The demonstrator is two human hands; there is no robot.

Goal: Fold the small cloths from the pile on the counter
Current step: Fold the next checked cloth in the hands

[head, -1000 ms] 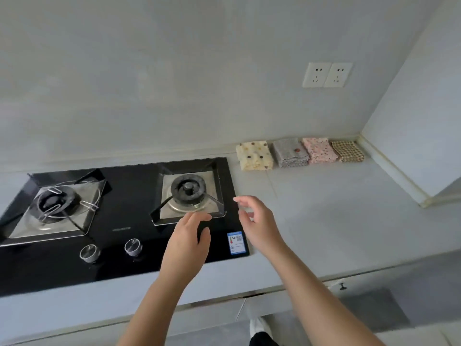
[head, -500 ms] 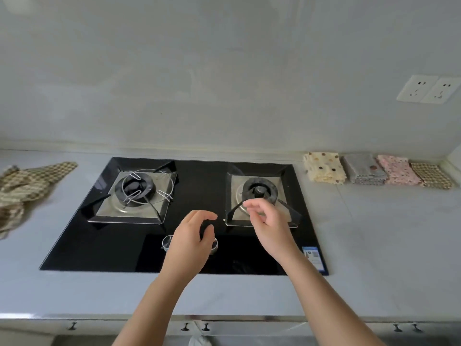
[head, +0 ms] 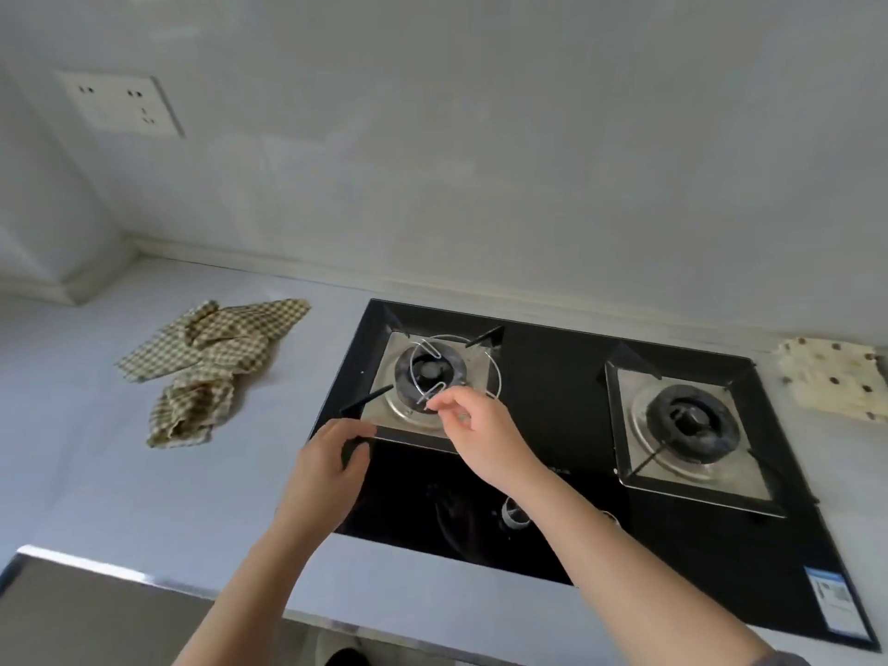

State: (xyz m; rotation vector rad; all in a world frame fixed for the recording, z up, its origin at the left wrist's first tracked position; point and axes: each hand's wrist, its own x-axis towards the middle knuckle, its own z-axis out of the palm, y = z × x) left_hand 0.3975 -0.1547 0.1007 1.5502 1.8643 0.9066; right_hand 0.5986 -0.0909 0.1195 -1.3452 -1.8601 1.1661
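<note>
Right hand's fingers are loosely curled, thumb and forefinger close together with nothing between them, hovering in front of the left burner and its thin wire ring. The right hand itself floats above the black glass hob, palm turned leftward, forearm running down to the lower right. Over to the left hand's fingers: relaxed and gently bent, thumb held apart, gripping nothing. The left hand hangs over the hob's left front edge, just beside its partner but not touching it. Below the right wrist a round knob peeks out on the glass, and further right sits the right burner in its steel tray. Now the pile of cloths: it lies on the pale grey counter to the left of the hob, well apart from both hands, unfolded and rumpled, in a small olive-and-cream check. The rear part spreads flatter with a corner pointing towards the hob; the front part is bunched into soft ridges. How many cloths are in there, I cannot tell. At the far right edge, a cream dotted cloth lies flat and squared beyond the hob. A white socket plate sits on the wall, upper left.
</note>
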